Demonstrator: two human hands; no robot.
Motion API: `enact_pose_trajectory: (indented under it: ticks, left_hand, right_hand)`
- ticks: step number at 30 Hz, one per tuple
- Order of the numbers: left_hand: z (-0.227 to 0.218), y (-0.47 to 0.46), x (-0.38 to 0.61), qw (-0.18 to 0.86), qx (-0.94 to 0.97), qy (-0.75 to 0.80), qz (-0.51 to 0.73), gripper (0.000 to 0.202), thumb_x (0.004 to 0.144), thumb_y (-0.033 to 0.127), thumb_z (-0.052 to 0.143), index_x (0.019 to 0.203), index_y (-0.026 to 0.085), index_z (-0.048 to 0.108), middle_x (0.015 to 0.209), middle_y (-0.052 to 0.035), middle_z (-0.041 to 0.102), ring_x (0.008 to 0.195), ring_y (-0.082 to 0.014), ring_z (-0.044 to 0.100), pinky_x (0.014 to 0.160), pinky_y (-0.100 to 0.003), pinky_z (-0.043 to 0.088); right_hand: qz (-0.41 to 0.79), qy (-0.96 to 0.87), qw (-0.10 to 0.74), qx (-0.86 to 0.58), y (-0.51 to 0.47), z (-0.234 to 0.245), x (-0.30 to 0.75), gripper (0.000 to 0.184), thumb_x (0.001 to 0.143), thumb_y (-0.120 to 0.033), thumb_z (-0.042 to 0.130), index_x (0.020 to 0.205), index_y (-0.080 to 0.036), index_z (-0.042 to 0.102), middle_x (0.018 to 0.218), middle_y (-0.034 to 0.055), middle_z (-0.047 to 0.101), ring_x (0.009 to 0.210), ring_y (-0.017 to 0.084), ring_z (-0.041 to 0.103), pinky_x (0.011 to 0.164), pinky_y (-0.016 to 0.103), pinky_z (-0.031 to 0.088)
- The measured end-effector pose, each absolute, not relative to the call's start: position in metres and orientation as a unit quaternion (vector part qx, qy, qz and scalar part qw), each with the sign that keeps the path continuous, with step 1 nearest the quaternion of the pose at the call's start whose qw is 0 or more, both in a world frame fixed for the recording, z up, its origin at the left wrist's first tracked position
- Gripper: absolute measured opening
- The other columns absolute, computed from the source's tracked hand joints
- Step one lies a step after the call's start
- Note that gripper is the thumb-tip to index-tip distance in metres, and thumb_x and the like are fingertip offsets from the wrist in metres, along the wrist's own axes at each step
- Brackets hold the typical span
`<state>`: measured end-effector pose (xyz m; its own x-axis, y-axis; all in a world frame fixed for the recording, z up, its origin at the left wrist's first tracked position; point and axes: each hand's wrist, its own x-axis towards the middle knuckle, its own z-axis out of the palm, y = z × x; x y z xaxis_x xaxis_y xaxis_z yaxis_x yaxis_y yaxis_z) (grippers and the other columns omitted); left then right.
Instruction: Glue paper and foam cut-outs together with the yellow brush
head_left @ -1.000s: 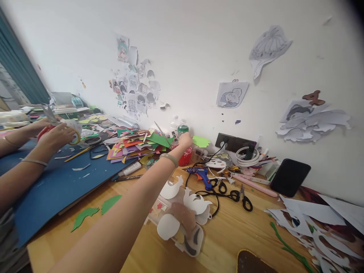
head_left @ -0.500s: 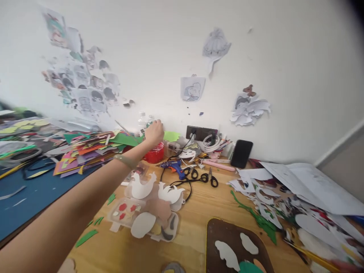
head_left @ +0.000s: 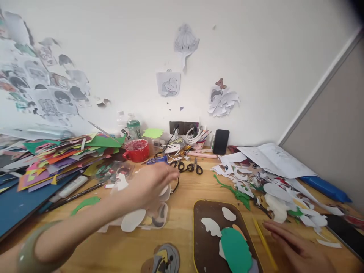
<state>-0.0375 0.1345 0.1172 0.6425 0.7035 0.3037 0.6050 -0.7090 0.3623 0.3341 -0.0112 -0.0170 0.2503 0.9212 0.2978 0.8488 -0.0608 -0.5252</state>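
Observation:
My left hand (head_left: 155,182), a jade-coloured bangle on its wrist, hovers over the clear plastic box (head_left: 148,226) with paper cut-outs. Its fingers are bent and pressed together; what they hold, if anything, is hidden. Behind it stands a red mug (head_left: 137,150). A white oval cut-out (head_left: 133,220) rests on the box. At the lower right, my right hand (head_left: 298,244) has its fingers stretched out beside a yellow pencil (head_left: 265,243), apart from it. Left of the pencil lies a brown board (head_left: 203,235) with white pieces and a green cut-out (head_left: 236,250).
Coloured paper (head_left: 65,159) is piled at the left, paper scraps (head_left: 256,193) at the right. Scissors (head_left: 195,167), a partly hidden blue glue gun (head_left: 156,160) and a phone (head_left: 221,141) are at the back. A grey round cut-out (head_left: 172,258) lies in front.
My left hand has come from the red mug back towards me, over the plastic box. My right hand shows more fully, beside the pencil. The view has turned right.

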Motion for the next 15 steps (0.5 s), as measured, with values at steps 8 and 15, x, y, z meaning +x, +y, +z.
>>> enact_pose_trajectory:
  ticks: [8, 15]
  left_hand:
    - [0.104, 0.055, -0.037, 0.096, 0.962, 0.233, 0.109, 0.030, 0.093, 0.022, 0.029, 0.088, 0.018, 0.057, 0.075, -0.0030, 0.058, 0.070, -0.0148, 0.053, 0.062, -0.023, 0.039]
    - [0.075, 0.025, -0.031, 0.057, 0.980, 0.181, 0.066, 0.034, 0.093, 0.019, 0.024, 0.073, 0.017, 0.052, 0.071, -0.0035, 0.058, 0.062, -0.0149, 0.052, 0.054, -0.023, 0.038]
  right_hand:
    - [-0.109, -0.699, 0.222, -0.671, -0.040, -0.007, 0.323, 0.033, 0.082, -0.028, 0.037, 0.098, -0.024, 0.065, 0.099, 0.0046, 0.066, 0.086, 0.020, 0.062, 0.072, 0.030, 0.052]
    - [-0.125, -0.741, 0.119, -0.649, -0.036, -0.007, 0.284, 0.031, 0.084, -0.023, 0.035, 0.097, -0.025, 0.063, 0.090, 0.0046, 0.065, 0.081, 0.018, 0.061, 0.068, 0.029, 0.052]
